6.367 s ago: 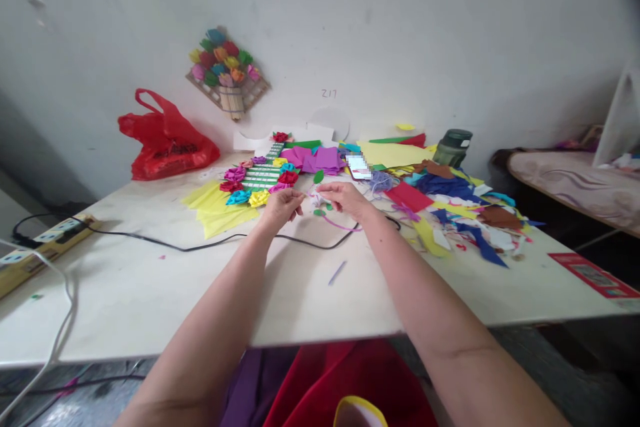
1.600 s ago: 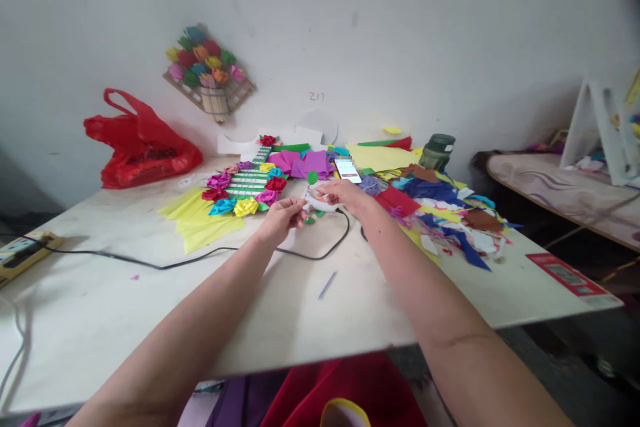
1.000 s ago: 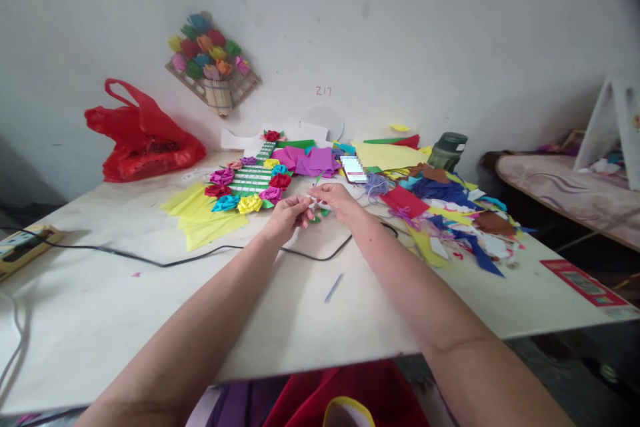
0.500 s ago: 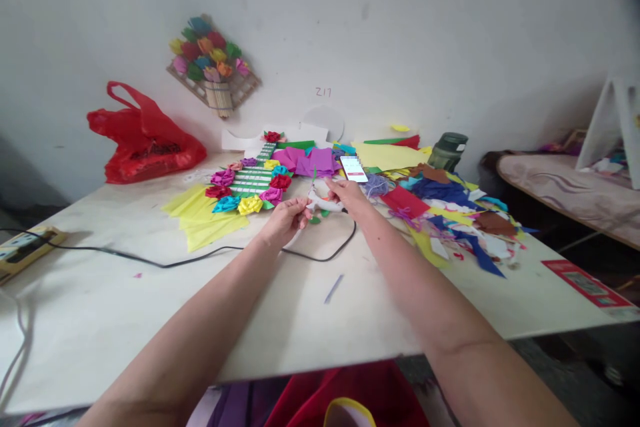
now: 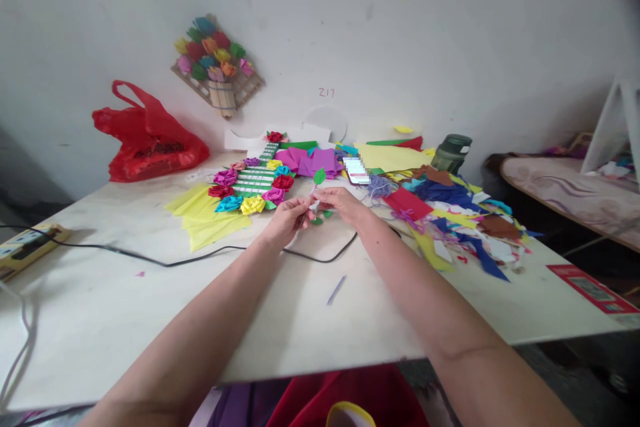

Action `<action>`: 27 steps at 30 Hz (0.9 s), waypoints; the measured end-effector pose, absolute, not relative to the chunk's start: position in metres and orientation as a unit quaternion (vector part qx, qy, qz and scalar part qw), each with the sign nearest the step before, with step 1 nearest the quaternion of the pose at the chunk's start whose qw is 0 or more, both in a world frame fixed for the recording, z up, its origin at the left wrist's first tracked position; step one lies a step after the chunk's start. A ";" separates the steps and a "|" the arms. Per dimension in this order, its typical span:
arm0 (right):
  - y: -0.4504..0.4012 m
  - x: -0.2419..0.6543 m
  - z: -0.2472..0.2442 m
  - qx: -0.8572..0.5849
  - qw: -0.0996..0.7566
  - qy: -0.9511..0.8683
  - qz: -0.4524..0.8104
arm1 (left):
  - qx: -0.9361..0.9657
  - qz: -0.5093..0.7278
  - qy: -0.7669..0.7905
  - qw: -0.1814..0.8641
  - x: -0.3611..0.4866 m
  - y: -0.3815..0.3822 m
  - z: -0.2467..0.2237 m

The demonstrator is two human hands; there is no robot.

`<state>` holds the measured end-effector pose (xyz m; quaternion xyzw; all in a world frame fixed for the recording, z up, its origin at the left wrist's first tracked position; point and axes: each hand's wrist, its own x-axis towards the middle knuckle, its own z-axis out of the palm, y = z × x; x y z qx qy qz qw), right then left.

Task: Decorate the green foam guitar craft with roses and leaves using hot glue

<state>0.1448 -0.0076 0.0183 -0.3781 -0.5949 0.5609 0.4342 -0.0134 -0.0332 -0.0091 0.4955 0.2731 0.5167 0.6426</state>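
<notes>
Head view: looking down a messy white craft table (image 5: 150,333), both hands meeting around the middle of it.
Left hand (image 5: 295,215): thumb and fingertips pinched together, pretty much no gap, on a small pale piece (image 5: 314,206).
Right hand (image 5: 330,199): also pinched tight, fingertips right up against the left ones and seemingly on that same piece. Fingers cover most of it, so can't tell what it is.
Green leaf (image 5: 319,176): just past the fingertips; no clue if it's attached to the piece or simply behind it. A couple more green bits (image 5: 317,221) are right under the hands.
Flower guitar (image 5: 254,179): lying ahead and to the left, blooms around its edge, neither hand on it.
Black cable (image 5: 167,265): runs across the table in front, passing under the forearms.
Step in hand: fiddly two-handed fingertip work on the pale piece, I'd say shaping or joining something tiny.
Next move calls for: imo a steady left pinch plus small, careful right-hand adjustments, without squashing anything.
</notes>
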 end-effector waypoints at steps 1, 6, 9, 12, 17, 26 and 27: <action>-0.008 0.144 0.018 -0.379 0.433 -0.591 0.565 | 0.497 0.516 0.273 0.642 -0.013 -0.033 -0.009; -0.007 0.139 0.014 -0.390 0.434 -0.578 0.570 | 0.503 0.508 0.271 0.644 -0.014 -0.033 -0.010; -0.004 0.141 0.013 -0.398 0.438 -0.588 0.551 | 0.497 0.516 0.275 0.641 -0.015 -0.033 -0.011; 0.001 0.149 0.015 -0.463 0.465 -0.588 0.472 | 0.477 0.533 0.283 0.639 -0.015 -0.031 -0.012; 0.011 0.172 0.018 -0.590 0.410 -0.641 0.270 | 0.424 0.587 0.290 0.626 -0.013 -0.029 -0.011; 0.017 0.219 0.030 -0.679 0.301 -0.655 0.140 | 0.426 0.613 0.327 0.580 -0.017 -0.023 -0.008; 0.016 0.223 0.032 -0.690 0.285 -0.652 0.131 | 0.425 0.610 0.327 0.582 -0.018 -0.023 -0.007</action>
